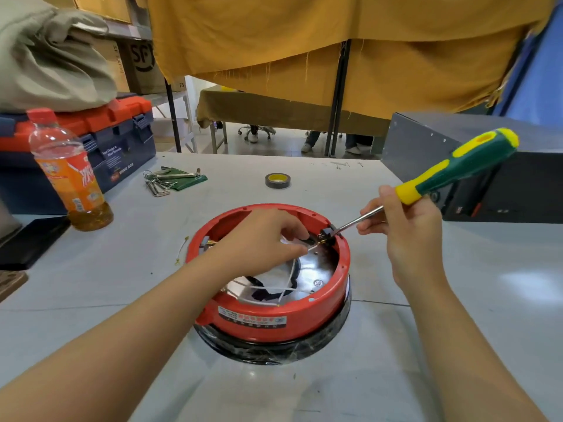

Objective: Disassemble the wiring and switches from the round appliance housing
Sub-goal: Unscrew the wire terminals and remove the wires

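I see the switch block [327,234] seated on the far right inner wall of the red housing [274,318], mid-desk [457,300]. The screwdriver [441,175] slants down-left, tip at the block. My right hand [405,236] grips its shaft near the handle; my left hand [262,239], nearer, pinches the white wire [312,247] beside it.

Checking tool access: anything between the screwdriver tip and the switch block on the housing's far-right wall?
Nothing visible. The screwdriver in the right hand reaches its shaft over the red housing rim straight to the grey switch block. The left hand pinches a white wire just beside it, left of the tip, not across its path.
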`<state>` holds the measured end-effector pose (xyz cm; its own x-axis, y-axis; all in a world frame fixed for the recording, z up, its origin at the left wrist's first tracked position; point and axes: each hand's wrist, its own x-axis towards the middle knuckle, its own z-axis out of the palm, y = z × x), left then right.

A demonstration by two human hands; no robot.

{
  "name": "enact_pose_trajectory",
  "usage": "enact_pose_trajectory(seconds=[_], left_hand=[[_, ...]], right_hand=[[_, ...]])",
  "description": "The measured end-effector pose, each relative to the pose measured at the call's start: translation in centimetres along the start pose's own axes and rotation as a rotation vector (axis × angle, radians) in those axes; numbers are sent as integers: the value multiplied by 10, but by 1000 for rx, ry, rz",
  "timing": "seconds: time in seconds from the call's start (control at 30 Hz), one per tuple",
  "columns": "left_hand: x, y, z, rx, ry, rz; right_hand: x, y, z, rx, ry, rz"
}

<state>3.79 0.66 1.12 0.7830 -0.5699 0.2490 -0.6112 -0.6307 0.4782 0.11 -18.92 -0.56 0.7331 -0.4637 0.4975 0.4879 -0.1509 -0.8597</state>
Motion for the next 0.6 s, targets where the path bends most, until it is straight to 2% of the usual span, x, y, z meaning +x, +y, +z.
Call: enact_pose_trajectory(seconds=[0.2, 0.6], left_hand=[[24, 10, 15, -57, -81, -93], [27, 6, 28, -118, -8, -105]], right_hand=[[1, 1, -1, -83, -73, -37], [2, 2, -3, -131, -133, -68]])
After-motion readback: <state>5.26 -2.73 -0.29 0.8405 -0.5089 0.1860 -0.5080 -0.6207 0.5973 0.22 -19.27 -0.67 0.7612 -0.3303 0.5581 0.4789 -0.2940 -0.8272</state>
